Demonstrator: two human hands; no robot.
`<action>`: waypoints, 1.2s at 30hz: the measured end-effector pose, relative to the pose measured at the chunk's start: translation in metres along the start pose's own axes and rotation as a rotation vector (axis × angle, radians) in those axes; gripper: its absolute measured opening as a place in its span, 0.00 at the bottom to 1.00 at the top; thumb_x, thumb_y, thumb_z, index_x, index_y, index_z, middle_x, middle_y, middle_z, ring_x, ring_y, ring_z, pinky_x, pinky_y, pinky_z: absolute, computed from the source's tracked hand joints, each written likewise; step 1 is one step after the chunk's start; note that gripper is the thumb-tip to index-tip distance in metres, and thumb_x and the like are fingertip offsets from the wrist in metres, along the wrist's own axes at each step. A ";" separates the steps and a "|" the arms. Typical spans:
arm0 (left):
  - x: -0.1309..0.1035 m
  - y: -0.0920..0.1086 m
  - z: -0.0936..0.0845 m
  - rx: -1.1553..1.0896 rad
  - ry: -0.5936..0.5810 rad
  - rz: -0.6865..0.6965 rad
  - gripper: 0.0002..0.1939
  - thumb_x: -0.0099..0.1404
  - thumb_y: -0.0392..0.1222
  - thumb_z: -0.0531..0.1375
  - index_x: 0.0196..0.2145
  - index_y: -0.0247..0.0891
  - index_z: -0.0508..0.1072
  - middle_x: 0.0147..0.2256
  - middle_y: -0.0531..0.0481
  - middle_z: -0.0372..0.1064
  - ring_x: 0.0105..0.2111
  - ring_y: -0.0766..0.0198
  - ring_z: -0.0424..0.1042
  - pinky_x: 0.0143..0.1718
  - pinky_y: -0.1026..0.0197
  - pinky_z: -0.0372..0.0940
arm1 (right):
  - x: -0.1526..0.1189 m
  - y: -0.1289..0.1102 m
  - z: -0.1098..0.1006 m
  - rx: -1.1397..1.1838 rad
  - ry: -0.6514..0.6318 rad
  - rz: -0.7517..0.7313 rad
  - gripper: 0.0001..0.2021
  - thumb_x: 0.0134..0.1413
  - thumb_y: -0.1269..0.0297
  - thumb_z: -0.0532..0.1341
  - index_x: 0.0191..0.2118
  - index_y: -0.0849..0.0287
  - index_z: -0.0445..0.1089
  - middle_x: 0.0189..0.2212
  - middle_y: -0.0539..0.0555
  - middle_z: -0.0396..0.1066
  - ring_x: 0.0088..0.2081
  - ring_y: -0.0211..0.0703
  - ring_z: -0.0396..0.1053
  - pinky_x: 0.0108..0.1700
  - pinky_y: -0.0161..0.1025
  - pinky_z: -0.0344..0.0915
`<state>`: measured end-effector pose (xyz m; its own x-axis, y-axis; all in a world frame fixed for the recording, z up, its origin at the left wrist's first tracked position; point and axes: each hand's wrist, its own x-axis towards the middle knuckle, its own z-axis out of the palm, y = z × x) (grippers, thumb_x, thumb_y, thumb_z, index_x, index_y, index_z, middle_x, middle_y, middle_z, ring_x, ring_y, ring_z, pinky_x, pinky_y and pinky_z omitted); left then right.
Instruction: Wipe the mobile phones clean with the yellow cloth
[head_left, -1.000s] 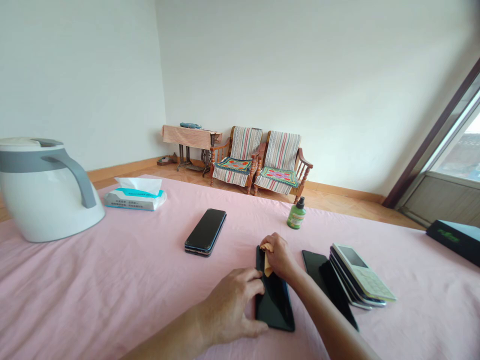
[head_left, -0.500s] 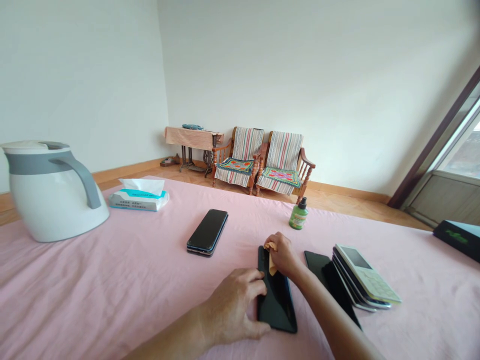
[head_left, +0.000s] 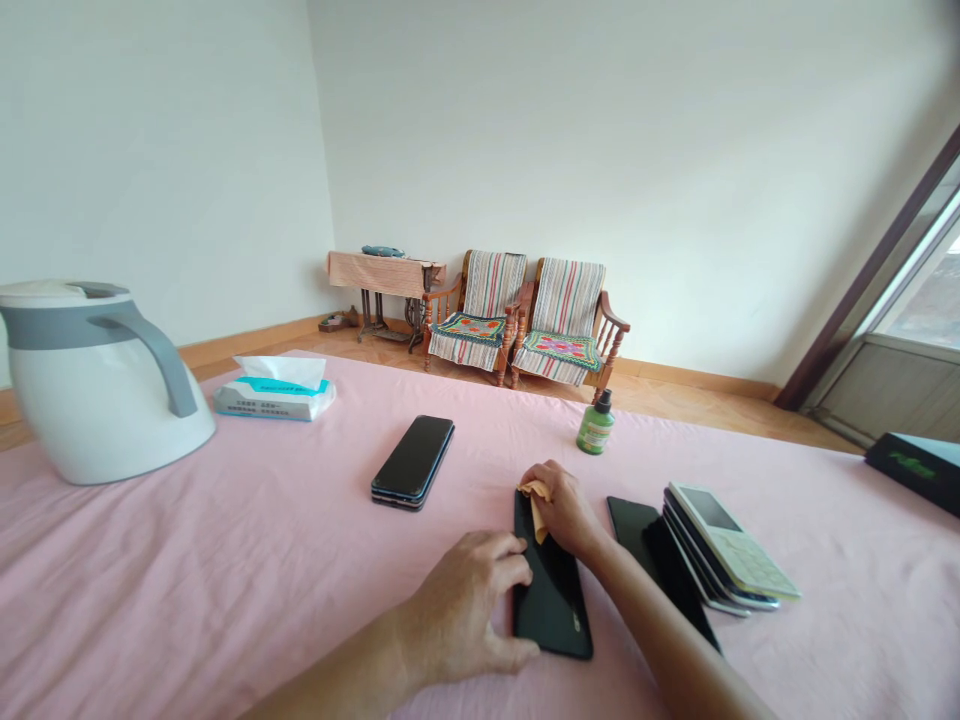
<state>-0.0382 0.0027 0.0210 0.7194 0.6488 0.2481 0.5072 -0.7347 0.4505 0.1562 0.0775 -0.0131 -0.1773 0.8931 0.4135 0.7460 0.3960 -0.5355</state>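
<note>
While spread left hand (head_left: pixel 474 598) braces phone (head_left: pixel 551 592), right hand (head_left: pixel 565 510), nearer far end, pinches cloth (head_left: pixel 539 522); long axis points away from wearer

Orange cloth (head_left: pixel 540 522) on black phone (head_left: pixel 551 612)

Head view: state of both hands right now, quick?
Left hand: open, fingers touching the left edge of the black phone.
Right hand: closed, holding an orange-yellow cloth at the phone's far end.
</note>
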 end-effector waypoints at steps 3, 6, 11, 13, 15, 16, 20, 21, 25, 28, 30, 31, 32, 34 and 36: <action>0.000 0.000 0.000 0.002 -0.001 0.005 0.25 0.44 0.47 0.71 0.40 0.39 0.73 0.46 0.45 0.68 0.45 0.51 0.68 0.49 0.54 0.61 | 0.004 0.000 0.001 -0.008 -0.029 -0.038 0.13 0.47 0.82 0.53 0.31 0.59 0.70 0.30 0.52 0.64 0.36 0.41 0.63 0.38 0.34 0.58; 0.001 0.000 0.000 0.004 0.006 0.011 0.24 0.44 0.47 0.71 0.40 0.39 0.73 0.46 0.45 0.68 0.45 0.52 0.67 0.49 0.54 0.61 | 0.004 -0.001 -0.001 -0.015 -0.051 -0.074 0.14 0.47 0.84 0.53 0.31 0.59 0.70 0.31 0.53 0.64 0.36 0.41 0.61 0.39 0.35 0.57; 0.000 0.000 0.000 0.006 0.008 0.012 0.25 0.44 0.47 0.71 0.40 0.39 0.73 0.47 0.45 0.67 0.45 0.51 0.67 0.49 0.53 0.61 | -0.002 -0.006 -0.003 -0.007 -0.080 -0.122 0.16 0.47 0.85 0.53 0.30 0.57 0.70 0.30 0.52 0.63 0.35 0.40 0.60 0.38 0.34 0.57; 0.000 0.000 0.001 0.003 0.005 0.013 0.25 0.44 0.47 0.71 0.40 0.39 0.73 0.47 0.45 0.67 0.45 0.52 0.67 0.49 0.54 0.61 | -0.003 -0.006 -0.002 -0.002 -0.077 -0.120 0.15 0.47 0.85 0.53 0.30 0.57 0.70 0.30 0.52 0.63 0.35 0.40 0.60 0.38 0.34 0.57; 0.000 0.000 0.000 0.004 0.004 0.010 0.25 0.44 0.47 0.71 0.40 0.39 0.73 0.46 0.45 0.67 0.45 0.51 0.67 0.49 0.53 0.61 | -0.003 -0.005 -0.001 0.001 -0.062 -0.108 0.15 0.48 0.84 0.53 0.30 0.58 0.70 0.30 0.52 0.63 0.36 0.41 0.60 0.38 0.35 0.57; 0.000 0.000 0.000 0.005 0.004 0.006 0.25 0.44 0.47 0.71 0.40 0.39 0.73 0.47 0.45 0.67 0.45 0.51 0.67 0.49 0.53 0.61 | -0.003 -0.005 0.000 0.003 -0.053 -0.101 0.15 0.49 0.84 0.53 0.30 0.58 0.70 0.30 0.52 0.63 0.36 0.41 0.60 0.38 0.35 0.58; 0.000 0.001 -0.001 0.006 -0.005 -0.006 0.24 0.44 0.47 0.71 0.40 0.40 0.73 0.46 0.45 0.68 0.45 0.51 0.67 0.49 0.53 0.61 | -0.006 -0.003 0.003 0.022 -0.038 -0.092 0.14 0.48 0.84 0.53 0.30 0.59 0.71 0.30 0.52 0.63 0.36 0.41 0.61 0.38 0.35 0.59; 0.000 0.001 -0.001 0.006 -0.008 -0.008 0.24 0.44 0.47 0.71 0.40 0.40 0.73 0.46 0.45 0.67 0.46 0.51 0.67 0.49 0.53 0.61 | -0.007 -0.003 0.003 0.028 -0.037 -0.092 0.14 0.48 0.84 0.53 0.30 0.59 0.71 0.30 0.52 0.63 0.35 0.40 0.61 0.38 0.35 0.59; 0.000 0.001 0.000 0.003 -0.001 -0.003 0.25 0.44 0.46 0.71 0.40 0.40 0.73 0.47 0.45 0.67 0.45 0.51 0.67 0.49 0.53 0.61 | -0.006 0.000 0.005 0.046 -0.020 -0.077 0.15 0.47 0.84 0.53 0.30 0.59 0.72 0.31 0.52 0.62 0.35 0.39 0.62 0.37 0.35 0.60; 0.000 0.001 0.000 -0.002 0.005 0.003 0.25 0.44 0.46 0.71 0.40 0.40 0.72 0.46 0.46 0.67 0.45 0.51 0.67 0.49 0.53 0.61 | -0.009 -0.004 0.004 0.053 -0.010 -0.067 0.16 0.46 0.85 0.52 0.30 0.59 0.71 0.31 0.52 0.62 0.35 0.40 0.63 0.37 0.35 0.61; 0.001 0.001 -0.001 -0.006 -0.002 0.005 0.24 0.44 0.46 0.71 0.39 0.40 0.73 0.45 0.47 0.68 0.44 0.52 0.67 0.48 0.54 0.61 | -0.013 -0.008 0.001 0.060 -0.020 -0.073 0.16 0.44 0.85 0.52 0.30 0.59 0.71 0.31 0.52 0.62 0.35 0.39 0.63 0.37 0.35 0.61; 0.001 0.001 -0.001 -0.009 -0.005 0.007 0.24 0.44 0.46 0.71 0.39 0.40 0.73 0.44 0.47 0.68 0.44 0.52 0.67 0.48 0.55 0.61 | -0.015 -0.010 0.000 0.064 -0.028 -0.076 0.16 0.42 0.86 0.52 0.29 0.59 0.71 0.31 0.52 0.62 0.35 0.39 0.63 0.37 0.34 0.61; 0.001 0.002 -0.002 -0.012 -0.007 0.009 0.23 0.44 0.46 0.71 0.39 0.40 0.72 0.44 0.48 0.69 0.43 0.53 0.68 0.47 0.55 0.62 | -0.016 -0.011 0.000 0.067 -0.035 -0.079 0.17 0.41 0.86 0.52 0.29 0.60 0.71 0.31 0.52 0.62 0.35 0.39 0.64 0.37 0.33 0.62; 0.001 0.002 -0.002 -0.018 -0.005 0.013 0.23 0.44 0.46 0.71 0.39 0.40 0.72 0.43 0.49 0.69 0.42 0.54 0.68 0.47 0.56 0.62 | -0.013 -0.011 0.000 0.067 -0.036 -0.074 0.17 0.40 0.86 0.51 0.28 0.60 0.71 0.31 0.52 0.62 0.34 0.38 0.64 0.37 0.33 0.62; 0.001 0.003 -0.002 -0.015 0.001 0.014 0.23 0.44 0.45 0.71 0.39 0.40 0.72 0.44 0.48 0.68 0.43 0.54 0.68 0.47 0.56 0.61 | -0.007 -0.007 0.003 0.059 -0.016 -0.053 0.17 0.40 0.86 0.51 0.27 0.60 0.71 0.30 0.52 0.62 0.34 0.38 0.64 0.37 0.34 0.62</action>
<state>-0.0370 0.0016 0.0241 0.7259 0.6386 0.2556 0.4898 -0.7408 0.4597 0.1504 0.0693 -0.0140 -0.2261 0.8738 0.4305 0.6966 0.4539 -0.5557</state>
